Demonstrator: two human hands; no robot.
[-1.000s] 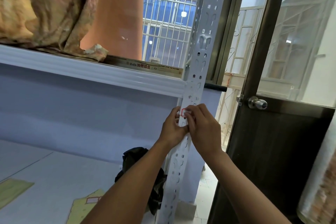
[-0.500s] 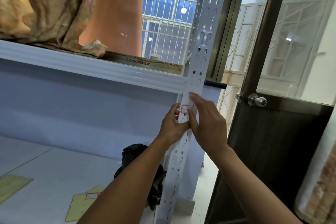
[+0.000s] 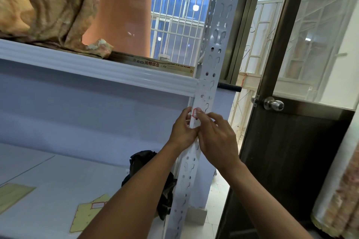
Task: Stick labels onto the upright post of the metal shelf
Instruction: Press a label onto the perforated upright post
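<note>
The grey perforated upright post (image 3: pixel 215 48) of the metal shelf runs from top centre down to the floor. A small white label with a red border (image 3: pixel 194 112) lies on the post just under the shelf beam. My left hand (image 3: pixel 183 129) grips the post's left edge beside the label, thumb against the metal. My right hand (image 3: pixel 215 139) is on the post's front, its fingertip pressing on the label and covering most of it.
A white shelf beam (image 3: pixel 97 70) carries bundled fabric (image 3: pixel 48 6) and a flat printed box (image 3: pixel 165 66). On the lower shelf lie a yellow label backing sheet (image 3: pixel 91 213) and a black bag (image 3: pixel 143 163). A dark door with a knob (image 3: pixel 274 104) stands right.
My right hand slid down from flat over the label to pressing it with a fingertip. The left hand stays on the post's edge. The view shifted slightly.
</note>
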